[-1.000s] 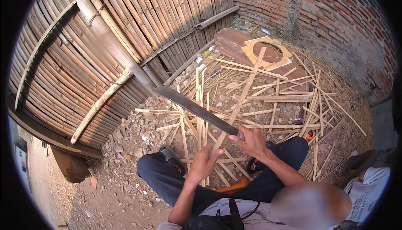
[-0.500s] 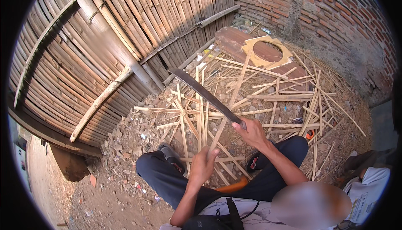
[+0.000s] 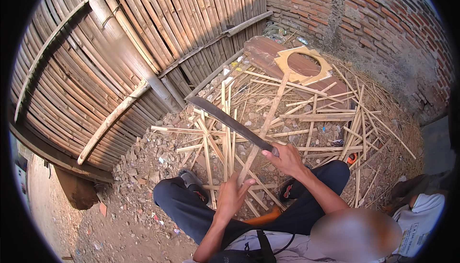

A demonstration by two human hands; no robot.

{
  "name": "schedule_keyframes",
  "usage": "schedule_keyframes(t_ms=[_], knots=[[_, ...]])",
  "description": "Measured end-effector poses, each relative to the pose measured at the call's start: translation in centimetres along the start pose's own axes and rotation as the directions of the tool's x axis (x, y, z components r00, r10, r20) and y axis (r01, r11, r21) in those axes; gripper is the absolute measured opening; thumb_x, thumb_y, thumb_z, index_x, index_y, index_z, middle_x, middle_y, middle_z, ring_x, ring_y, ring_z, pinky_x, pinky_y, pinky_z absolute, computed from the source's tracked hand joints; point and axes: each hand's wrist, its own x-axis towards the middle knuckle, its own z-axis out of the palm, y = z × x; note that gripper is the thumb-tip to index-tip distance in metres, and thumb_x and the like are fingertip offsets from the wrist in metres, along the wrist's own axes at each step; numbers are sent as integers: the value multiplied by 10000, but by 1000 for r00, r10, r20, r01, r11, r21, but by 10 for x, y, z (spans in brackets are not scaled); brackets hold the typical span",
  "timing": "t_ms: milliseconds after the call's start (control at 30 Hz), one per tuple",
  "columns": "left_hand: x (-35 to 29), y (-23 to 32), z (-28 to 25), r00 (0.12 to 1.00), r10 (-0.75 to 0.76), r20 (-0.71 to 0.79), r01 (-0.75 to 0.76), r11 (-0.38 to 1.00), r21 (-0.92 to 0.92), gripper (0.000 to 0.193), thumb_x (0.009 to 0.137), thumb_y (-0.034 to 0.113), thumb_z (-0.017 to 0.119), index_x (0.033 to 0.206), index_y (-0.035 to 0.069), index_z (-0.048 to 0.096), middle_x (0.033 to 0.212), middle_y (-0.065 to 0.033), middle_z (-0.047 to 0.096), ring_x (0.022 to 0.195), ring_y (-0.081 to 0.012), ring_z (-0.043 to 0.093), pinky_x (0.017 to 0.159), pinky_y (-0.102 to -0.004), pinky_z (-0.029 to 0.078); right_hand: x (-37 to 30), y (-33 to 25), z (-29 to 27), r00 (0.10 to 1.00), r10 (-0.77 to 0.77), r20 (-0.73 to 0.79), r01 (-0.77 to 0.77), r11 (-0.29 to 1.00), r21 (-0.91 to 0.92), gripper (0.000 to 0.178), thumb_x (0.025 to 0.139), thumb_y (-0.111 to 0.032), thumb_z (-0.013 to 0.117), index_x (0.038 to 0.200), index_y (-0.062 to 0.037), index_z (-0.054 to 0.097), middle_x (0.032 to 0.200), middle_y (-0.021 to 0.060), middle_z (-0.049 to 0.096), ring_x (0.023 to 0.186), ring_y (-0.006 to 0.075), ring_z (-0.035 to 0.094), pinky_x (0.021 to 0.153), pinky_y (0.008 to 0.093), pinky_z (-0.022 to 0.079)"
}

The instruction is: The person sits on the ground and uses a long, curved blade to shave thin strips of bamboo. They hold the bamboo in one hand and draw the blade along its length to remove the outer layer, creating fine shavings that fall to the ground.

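Observation:
My right hand (image 3: 287,159) is closed around the handle of a machete (image 3: 230,121). Its long dark blade slants up and to the left, passing across a bamboo strip (image 3: 270,117). Whether blade and strip touch, I cannot tell. The near end of that long flat strip is in my left hand (image 3: 232,198), between my legs, with the thumb sticking out to the right. From there the strip runs away and to the right, its far end near a yellowish board with a round hole (image 3: 309,74).
Several loose bamboo strips (image 3: 318,117) lie crisscrossed over stony ground ahead of me. A reddish-brown plank (image 3: 261,52) lies beneath the holed board. A bamboo-slat fence (image 3: 62,85) stands left, a brick wall (image 3: 383,28) at the back right. An orange thing (image 3: 263,216) shows between my legs.
The machete blade has dropped lower, its tip coming nearer to me. My left thumb has spread outward, and the strip stays in that hand. The whole view has shifted slightly.

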Motion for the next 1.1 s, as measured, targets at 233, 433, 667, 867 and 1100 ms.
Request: schedule_keyframes(t_ms=[233,433,667,867,1100], knots=[[6,-9,12,999,13,48,-7,992,-123,532,993,455,717,1125,-58,672,731,-231,650,676,-337,655,676,-462,505,-10,0,7,988,116,107,-110,992,-60,646,949,-647,632,1109,-31,742,598,169,623,612,382,690,591,502,528],[13,-38,26,987,72,144,-33,966,-256,513,1011,449,698,1090,-57,668,724,-211,634,673,-313,628,676,-448,503,-26,1,14,994,-26,103,35,996,-82,607,946,-624,649,956,-21,722,595,145,644,585,361,692,578,487,536],[-1,-8,11,998,14,65,-12,1000,-19,535,999,464,702,985,-65,623,689,-251,609,674,-461,621,644,-499,483,-14,1,-11,993,105,49,-105,994,4,649,968,-632,605,999,5,727,602,198,611,593,396,662,597,490,512],[4,3,12,998,54,41,-58,994,88,584,964,500,722,991,-72,610,695,-274,631,727,-515,649,649,-543,484,-27,-5,7,984,-67,166,71,997,-20,660,959,-669,597,882,-21,689,539,163,565,539,400,624,561,504,480],[0,-8,6,998,2,57,-9,994,113,532,962,442,750,945,-63,583,697,-262,633,715,-485,671,640,-510,498,-16,-4,7,992,-38,122,44,998,-43,639,944,-661,614,976,-37,752,583,162,620,599,403,674,575,509,513]])
